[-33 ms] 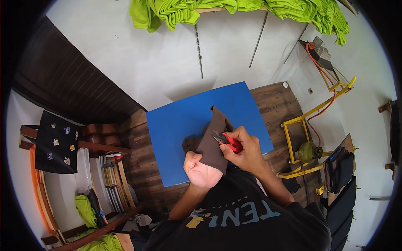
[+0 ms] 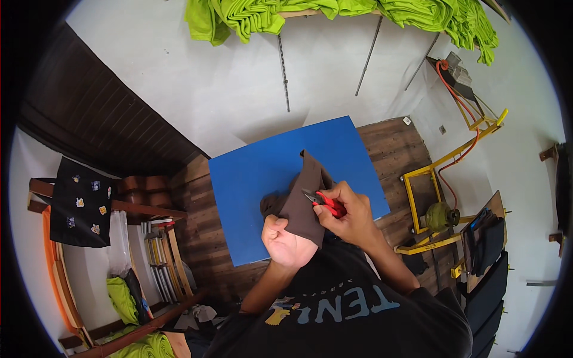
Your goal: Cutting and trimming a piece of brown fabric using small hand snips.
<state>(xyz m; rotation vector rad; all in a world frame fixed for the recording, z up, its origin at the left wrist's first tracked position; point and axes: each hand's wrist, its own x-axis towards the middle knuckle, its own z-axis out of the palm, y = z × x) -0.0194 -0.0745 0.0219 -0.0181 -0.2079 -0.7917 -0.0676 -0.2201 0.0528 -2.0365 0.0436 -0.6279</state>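
Observation:
A dark brown piece of cloth (image 2: pixel 305 210) is held up over the blue table (image 2: pixel 245 179), with one corner pointing away from me. My left hand (image 2: pixel 289 243) grips its near left side; the thumb shows, while the other fingers are hidden behind the fabric. Red-handled thread snips (image 2: pixel 332 204) sit in the closed fingers of my right hand (image 2: pixel 352 216). Their short dark blades lie close against the face of the cloth, pointing left. Whether the blades touch the fabric, I cannot tell. A bunched, darker part of the cloth hangs left, beside my left thumb.
Piles of lime green fabric (image 2: pixel 239 21) rest on a high shelf along the far wall. To the right stands a yellow metal frame (image 2: pixel 439 161) with an orange hose and a green gas cylinder (image 2: pixel 441 217). A black tote bag (image 2: pixel 80 203) hangs at the left, near wooden racks.

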